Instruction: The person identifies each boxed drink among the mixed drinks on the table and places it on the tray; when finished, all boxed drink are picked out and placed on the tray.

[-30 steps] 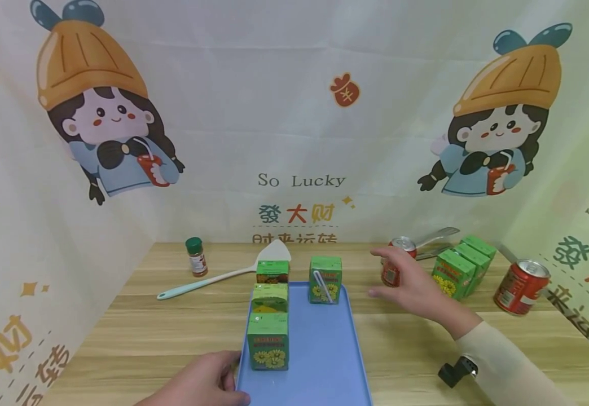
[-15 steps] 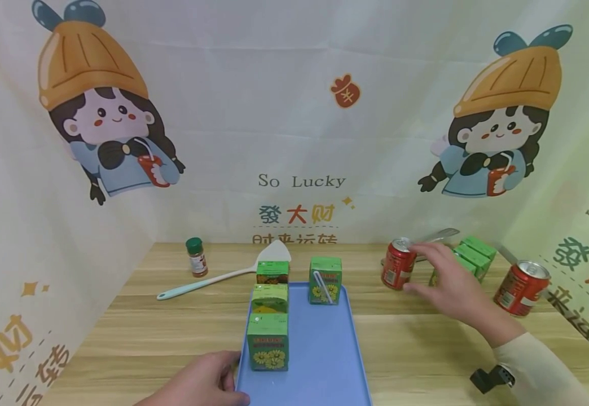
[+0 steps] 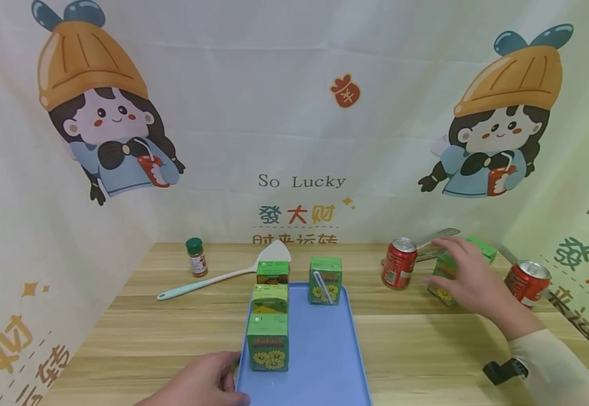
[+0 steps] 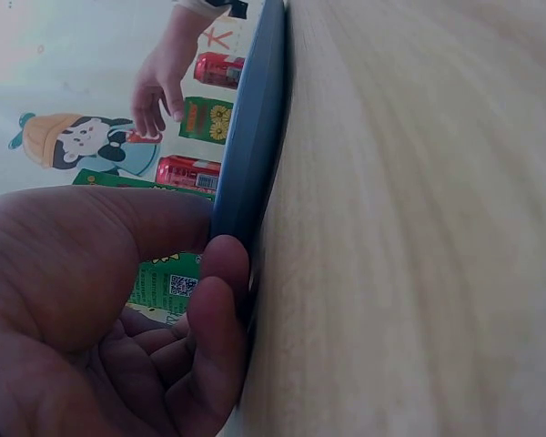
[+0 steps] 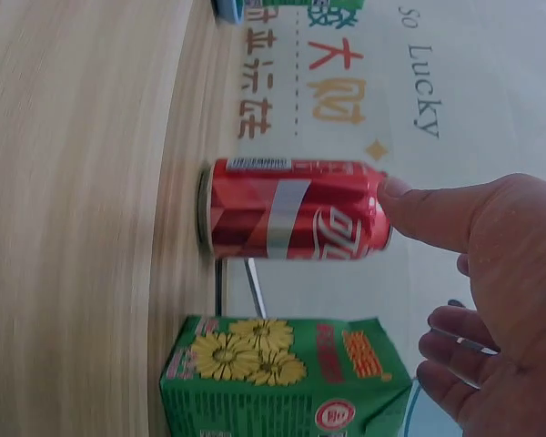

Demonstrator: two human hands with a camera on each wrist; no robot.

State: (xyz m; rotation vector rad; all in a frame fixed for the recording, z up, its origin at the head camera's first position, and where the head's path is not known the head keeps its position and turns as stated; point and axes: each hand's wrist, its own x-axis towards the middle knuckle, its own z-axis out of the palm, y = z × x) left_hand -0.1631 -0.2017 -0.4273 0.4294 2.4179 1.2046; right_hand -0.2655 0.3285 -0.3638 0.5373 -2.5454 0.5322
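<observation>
My left hand (image 3: 205, 380) grips the left edge of a blue tray (image 3: 325, 349); in the left wrist view, the thumb lies on top of the rim and the fingers curl at its underside. My right hand (image 3: 477, 287) is at the right with fingers spread around the front green drink carton (image 5: 282, 378), holding nothing. It partly hides that carton in the head view. Left of it stands a red soda can (image 3: 398, 264); the thumb overlaps the can's top in the right wrist view. Another soda can (image 3: 528, 282) stands behind the right wrist, partly covered.
On the tray's left side stand a front carton (image 3: 268, 344), a middle carton (image 3: 270, 299) and a back carton (image 3: 272, 273). A carton with a straw (image 3: 326, 282) is at the back right corner. Behind are a spatula (image 3: 228, 274), a spice jar (image 3: 196, 258) and metal utensils (image 3: 439, 234).
My right hand has moved rightward, from in front of the left soda can to the green cartons, its fingers still spread. The left hand and tray have stayed put.
</observation>
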